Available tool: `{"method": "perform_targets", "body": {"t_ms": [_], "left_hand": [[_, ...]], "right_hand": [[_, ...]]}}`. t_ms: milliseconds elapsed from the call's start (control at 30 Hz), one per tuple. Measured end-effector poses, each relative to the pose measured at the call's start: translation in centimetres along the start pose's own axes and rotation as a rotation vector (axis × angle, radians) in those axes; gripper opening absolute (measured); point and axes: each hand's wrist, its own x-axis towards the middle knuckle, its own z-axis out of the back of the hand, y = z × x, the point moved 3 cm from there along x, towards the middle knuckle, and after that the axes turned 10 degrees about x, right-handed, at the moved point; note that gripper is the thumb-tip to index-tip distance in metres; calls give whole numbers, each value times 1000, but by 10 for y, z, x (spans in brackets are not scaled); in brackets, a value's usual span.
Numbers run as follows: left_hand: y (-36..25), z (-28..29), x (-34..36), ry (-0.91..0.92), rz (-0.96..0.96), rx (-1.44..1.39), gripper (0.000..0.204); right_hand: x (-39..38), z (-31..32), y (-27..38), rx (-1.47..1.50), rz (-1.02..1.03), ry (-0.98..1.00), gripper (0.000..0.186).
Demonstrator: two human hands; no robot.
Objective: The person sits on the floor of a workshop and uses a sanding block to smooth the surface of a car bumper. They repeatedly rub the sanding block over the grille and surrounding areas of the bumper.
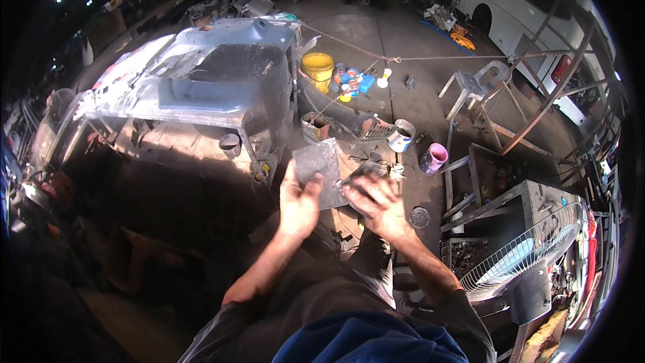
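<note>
My left hand [299, 202] grips a flat grey rectangular plate [316, 165] by its left edge, thumb lying over its face. The plate is tilted in front of my body. Close to the plate's right edge is my right hand [376, 198], blurred by motion, with its fingers bent around a dark flat piece [363, 171]. What kind of piece it is, I cannot make out. Below and beyond the hands lies a brown board or cardboard [349, 160] with small dark items on it, partly hidden by the plate.
A grey-coated vehicle body panel [195, 97] rests on a stand at left. Beyond my hands are a white can [401, 136], a purple-pink can [433, 158] and a yellow bucket [317, 70]. A pedestal fan [524, 255] and metal frames crowd the right, near a plastic chair [470, 84].
</note>
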Motion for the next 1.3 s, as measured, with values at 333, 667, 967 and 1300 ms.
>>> {"method": "perform_targets", "body": {"t_ms": [333,667,967,1300], "left_hand": [[-11,-17,10,79,212,-557,42],[-13,-11,6,98,-97,-118,30],[-19,-13,4,34,-498,419,28],[11,-13,4,131,379,-544,37]], "right_hand": [[23,11,8,601,-89,-216,35],[24,31,-9,-135,-60,-129,42],[21,8,12,80,-113,108,62],[9,-3,8,234,-70,-206,56]]}}
